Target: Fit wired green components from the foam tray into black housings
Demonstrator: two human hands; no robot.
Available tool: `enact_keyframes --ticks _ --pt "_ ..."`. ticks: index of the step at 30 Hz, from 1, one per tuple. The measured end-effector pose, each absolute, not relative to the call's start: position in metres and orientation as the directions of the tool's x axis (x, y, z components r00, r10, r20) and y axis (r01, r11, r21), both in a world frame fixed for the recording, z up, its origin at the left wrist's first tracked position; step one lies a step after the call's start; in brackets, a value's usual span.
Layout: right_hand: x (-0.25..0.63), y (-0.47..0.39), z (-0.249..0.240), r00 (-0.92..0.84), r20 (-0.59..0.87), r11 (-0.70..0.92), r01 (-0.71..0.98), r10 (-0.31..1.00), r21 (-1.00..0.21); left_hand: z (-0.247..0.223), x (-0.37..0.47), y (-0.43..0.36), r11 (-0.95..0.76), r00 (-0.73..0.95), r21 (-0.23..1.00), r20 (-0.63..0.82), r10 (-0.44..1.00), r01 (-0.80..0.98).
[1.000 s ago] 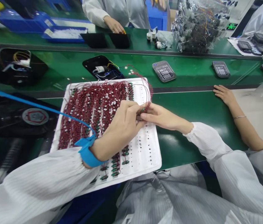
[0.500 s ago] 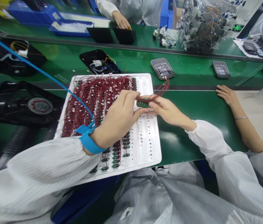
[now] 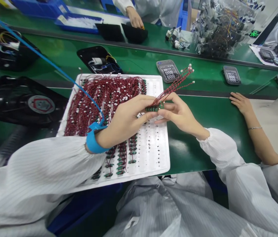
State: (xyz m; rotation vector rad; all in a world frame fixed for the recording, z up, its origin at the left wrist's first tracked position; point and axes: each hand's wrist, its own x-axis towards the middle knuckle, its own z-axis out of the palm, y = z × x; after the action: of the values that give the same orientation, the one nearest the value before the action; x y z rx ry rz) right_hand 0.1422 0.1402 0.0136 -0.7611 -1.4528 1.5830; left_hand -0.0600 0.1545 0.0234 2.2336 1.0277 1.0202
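Both hands meet over the right part of the flat white plastic tray, which lies on the smooth green surface. The left hand, with a blue band at its wrist, and the right hand each have their grip clamped on a small row of green round parts bound to thin twisted red wires. The wires fan up and to the right, tipped with small white plugs. Two grey display units lie far beyond on the belt. A dense tangle of like red wires fills the tray's left part; its count cannot be told. Against half a second ago, the bunch stands higher and its wires spread wider, plugs clear of the tray.
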Motion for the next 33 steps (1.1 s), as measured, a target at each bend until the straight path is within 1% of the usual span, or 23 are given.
enact_keyframes --ticks 3,6,8,11,14,17,20,23,25,27,29,31,33 --pt "0.143 0.144 0.010 -0.462 0.115 0.011 -0.220 0.879 -0.975 0.024 -0.059 0.153 -0.561 0.408 0.718 0.405 0.818 0.411" --pt "0.144 0.147 0.008 -0.457 0.118 0.010 -0.233 0.882 -0.973 0.024 -0.059 0.153 -0.498 0.365 0.774 0.366 0.856 0.392" --pt "0.144 0.149 0.007 -0.445 0.123 0.014 -0.239 0.887 -0.971 0.025 -0.059 0.154 -0.479 0.341 0.803 0.365 0.866 0.356" --pt "0.145 0.152 0.006 -0.406 0.136 0.032 -0.251 0.904 -0.967 0.025 -0.060 0.154 -0.474 0.317 0.818 0.378 0.870 0.327" --pt "0.143 0.151 0.006 -0.360 0.147 0.063 -0.233 0.921 -0.970 0.025 -0.060 0.154 -0.480 0.325 0.796 0.374 0.869 0.369" --pt "0.140 0.148 0.007 -0.320 0.142 0.095 -0.156 0.937 -0.983 0.024 -0.060 0.155 -0.513 0.340 0.738 0.393 0.855 0.438" --pt "0.140 0.146 0.007 -0.273 0.131 0.125 -0.042 0.953 -0.991 0.022 -0.060 0.158 -0.542 0.357 0.691 0.411 0.839 0.478" --pt "0.144 0.147 0.005 -0.258 0.178 0.218 0.138 0.950 -0.966 0.020 -0.060 0.160 -0.513 0.376 0.727 0.365 0.852 0.456" --pt "0.148 0.148 0.005 -0.276 0.252 0.335 0.316 0.928 -0.888 0.019 -0.060 0.161 -0.458 0.390 0.782 0.299 0.871 0.424" --pt "0.152 0.148 0.007 -0.318 0.314 0.440 0.506 0.895 -0.742 0.019 -0.059 0.162 -0.394 0.409 0.825 0.223 0.885 0.404" --pt "0.154 0.148 0.010 -0.373 0.323 0.493 0.653 0.870 -0.574 0.019 -0.058 0.162 -0.344 0.431 0.848 0.156 0.889 0.402" --pt "0.155 0.146 0.014 -0.416 0.296 0.510 0.734 0.860 -0.449 0.020 -0.058 0.163 -0.307 0.447 0.863 0.109 0.888 0.402" --pt "0.154 0.145 0.019 -0.438 0.267 0.511 0.767 0.859 -0.387 0.021 -0.057 0.163 -0.276 0.457 0.877 0.075 0.887 0.393"
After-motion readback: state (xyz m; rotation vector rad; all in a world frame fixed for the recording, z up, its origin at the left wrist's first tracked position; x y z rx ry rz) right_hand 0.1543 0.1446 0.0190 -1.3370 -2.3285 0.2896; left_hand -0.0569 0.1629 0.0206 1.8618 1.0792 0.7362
